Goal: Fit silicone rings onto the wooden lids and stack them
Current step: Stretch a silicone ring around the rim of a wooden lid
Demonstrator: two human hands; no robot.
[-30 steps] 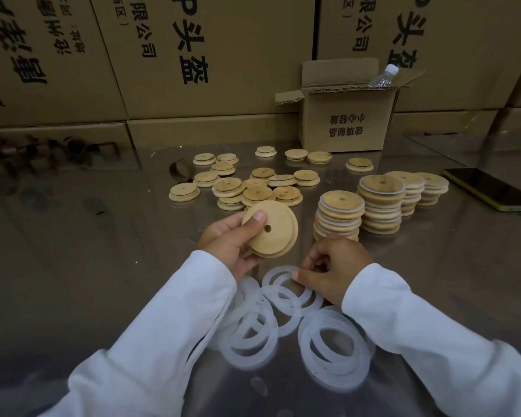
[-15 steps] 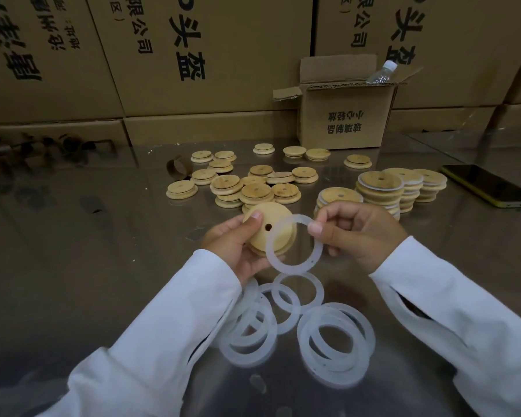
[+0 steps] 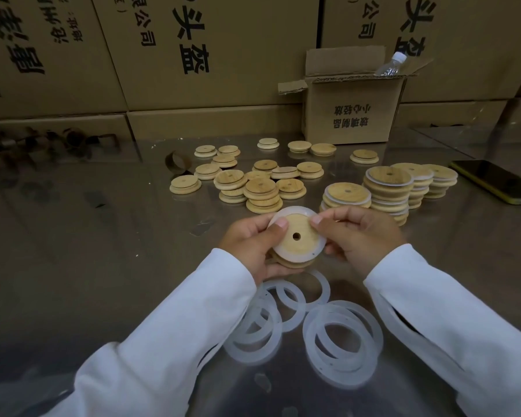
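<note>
Though apart before, the ring (image 3: pixel 285 256) now circles the lid (image 3: pixel 302 246), gripped by left hand (image 3: pixel 248 245) and right hand (image 3: pixel 363 239).

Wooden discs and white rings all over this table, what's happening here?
A person holds one wooden lid in the left hand and right hand, thumbs pressing a silicone ring around its raised centre. More loose rings lie on the table nearer the person; ringed lids stand stacked to the right, bare lids behind.
</note>
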